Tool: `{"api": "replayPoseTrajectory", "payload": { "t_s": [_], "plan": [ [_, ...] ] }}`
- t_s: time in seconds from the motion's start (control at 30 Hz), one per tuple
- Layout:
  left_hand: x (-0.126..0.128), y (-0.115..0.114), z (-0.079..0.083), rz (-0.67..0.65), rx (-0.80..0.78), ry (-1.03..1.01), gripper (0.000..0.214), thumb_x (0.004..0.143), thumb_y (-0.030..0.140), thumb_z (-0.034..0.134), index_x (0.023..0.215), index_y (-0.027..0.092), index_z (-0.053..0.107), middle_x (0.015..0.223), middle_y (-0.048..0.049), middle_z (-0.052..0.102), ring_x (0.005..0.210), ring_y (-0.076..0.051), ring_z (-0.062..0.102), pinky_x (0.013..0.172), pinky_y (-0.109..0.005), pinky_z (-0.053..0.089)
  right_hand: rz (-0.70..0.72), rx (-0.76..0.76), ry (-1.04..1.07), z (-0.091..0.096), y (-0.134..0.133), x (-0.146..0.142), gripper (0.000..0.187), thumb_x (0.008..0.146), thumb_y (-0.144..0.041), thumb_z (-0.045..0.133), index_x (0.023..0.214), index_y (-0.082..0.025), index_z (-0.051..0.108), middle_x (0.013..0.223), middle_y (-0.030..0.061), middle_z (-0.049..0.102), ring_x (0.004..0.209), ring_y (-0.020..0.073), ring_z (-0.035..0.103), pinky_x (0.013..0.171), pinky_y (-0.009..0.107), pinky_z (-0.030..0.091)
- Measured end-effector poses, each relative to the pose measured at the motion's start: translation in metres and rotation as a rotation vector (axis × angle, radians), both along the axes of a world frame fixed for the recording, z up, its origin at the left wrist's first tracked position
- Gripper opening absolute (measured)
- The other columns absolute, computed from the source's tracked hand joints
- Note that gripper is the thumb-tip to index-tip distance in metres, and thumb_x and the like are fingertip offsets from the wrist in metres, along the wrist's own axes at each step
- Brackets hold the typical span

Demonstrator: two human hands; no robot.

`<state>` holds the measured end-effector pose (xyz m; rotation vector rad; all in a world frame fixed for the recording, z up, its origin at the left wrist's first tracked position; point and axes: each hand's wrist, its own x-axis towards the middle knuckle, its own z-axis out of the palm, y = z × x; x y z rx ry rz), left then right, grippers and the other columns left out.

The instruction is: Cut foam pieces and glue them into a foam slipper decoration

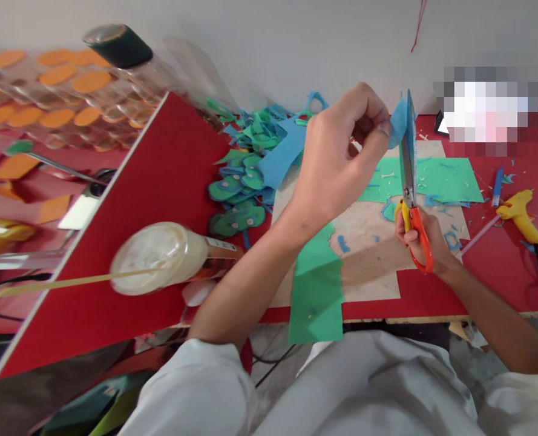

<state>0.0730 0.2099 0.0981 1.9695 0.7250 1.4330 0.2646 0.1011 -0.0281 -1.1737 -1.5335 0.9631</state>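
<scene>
Pinched between the thumb and fingers of my left hand (pixel 341 157) is a small blue foam piece (pixel 398 124), raised above the table. My right hand (pixel 425 242) grips a pair of scissors (pixel 409 163) with orange and yellow handles, blades pointing up. The blades stand right at the edge of the blue piece; whether they are cutting into it I cannot tell. Below lie a green foam sheet (pixel 450 178) with scraps on it and a green strip (pixel 316 290) that hangs over the table edge, both on a beige board (pixel 368 281).
Blue and green foam cutouts (pixel 236 218) are heaped at the left, beside a red divider (pixel 160 181) and a drink cup (pixel 160 257) with a straw. On the right lie a yellow glue gun (pixel 523 215) and a blue cutter (pixel 497 186). Bottles with orange discs (pixel 91 82) stand beyond the divider.
</scene>
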Motion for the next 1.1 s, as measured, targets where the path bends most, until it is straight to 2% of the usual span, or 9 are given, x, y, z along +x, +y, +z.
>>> {"api": "replayPoseTrajectory", "payload": {
  "t_s": [0.2, 0.33, 0.43, 0.73, 0.8, 0.97, 1.1],
  "plan": [
    [0.0005, 0.0006, -0.0016, -0.018, -0.030, 0.022, 0.032, 0.098, 0.043, 0.072, 0.077, 0.027, 0.053, 0.068, 0.0000, 0.057, 0.063, -0.016, 0.054, 0.056, -0.036, 0.045, -0.019, -0.017, 0.010, 0.0000, 0.0007, -0.0013, 0.075, 0.086, -0.100, 0.057, 0.089, -0.025, 0.056, 0.073, -0.0034, 0.055, 0.055, 0.0121, 0.045, 0.049, 0.030, 0.032],
    [0.0007, -0.0015, -0.0026, -0.004, -0.057, 0.073, 0.031, 0.101, 0.048, 0.068, 0.082, 0.027, 0.055, 0.073, -0.0012, 0.063, 0.068, -0.018, 0.061, 0.059, -0.033, 0.049, -0.042, -0.020, 0.007, 0.0003, 0.0013, -0.0012, 0.075, 0.086, -0.100, 0.058, 0.087, -0.025, 0.056, 0.072, -0.0034, 0.054, 0.055, 0.0120, 0.043, 0.050, 0.030, 0.034],
    [0.0011, -0.0014, -0.0037, -0.007, -0.057, 0.093, 0.028, 0.099, 0.045, 0.070, 0.083, 0.027, 0.054, 0.073, -0.0008, 0.062, 0.070, -0.019, 0.064, 0.060, -0.032, 0.050, -0.044, -0.022, 0.004, 0.0021, 0.0009, -0.0017, 0.075, 0.085, -0.101, 0.058, 0.087, -0.026, 0.056, 0.071, -0.0033, 0.054, 0.056, 0.0128, 0.044, 0.050, 0.030, 0.034],
    [0.0017, 0.0002, -0.0032, 0.016, -0.029, 0.002, 0.023, 0.096, 0.027, 0.068, 0.079, 0.027, 0.053, 0.067, 0.0027, 0.053, 0.055, -0.014, 0.049, 0.055, -0.035, 0.044, -0.017, -0.028, 0.000, 0.0021, -0.0017, -0.0016, 0.073, 0.088, -0.099, 0.056, 0.089, -0.026, 0.057, 0.067, -0.0036, 0.054, 0.050, 0.0130, 0.044, 0.046, 0.030, 0.033],
    [0.0008, 0.0002, -0.0027, 0.019, -0.028, 0.003, 0.024, 0.097, 0.029, 0.070, 0.079, 0.027, 0.053, 0.066, 0.0030, 0.053, 0.056, -0.013, 0.048, 0.055, -0.036, 0.043, -0.012, -0.031, 0.011, -0.0009, -0.0016, -0.0007, 0.072, 0.088, -0.098, 0.057, 0.091, -0.026, 0.058, 0.070, -0.0027, 0.055, 0.051, 0.0135, 0.046, 0.046, 0.031, 0.034],
    [-0.0007, -0.0005, -0.0011, 0.054, -0.034, 0.014, 0.037, 0.104, 0.050, 0.069, 0.080, 0.027, 0.052, 0.068, 0.0025, 0.054, 0.064, -0.015, 0.054, 0.055, -0.038, 0.040, 0.001, -0.041, -0.009, -0.0010, -0.0017, -0.0006, 0.072, 0.090, -0.098, 0.056, 0.090, -0.026, 0.057, 0.067, -0.0033, 0.055, 0.049, 0.0134, 0.045, 0.046, 0.031, 0.034],
    [-0.0007, 0.0011, -0.0020, 0.063, -0.025, -0.021, 0.036, 0.106, 0.049, 0.068, 0.082, 0.027, 0.052, 0.070, 0.0021, 0.051, 0.063, -0.015, 0.052, 0.055, -0.039, 0.039, -0.001, -0.048, -0.049, 0.0049, -0.0016, -0.0020, 0.074, 0.089, -0.099, 0.054, 0.086, -0.025, 0.057, 0.060, -0.0040, 0.054, 0.047, 0.0130, 0.044, 0.046, 0.031, 0.032]
  ]
}}
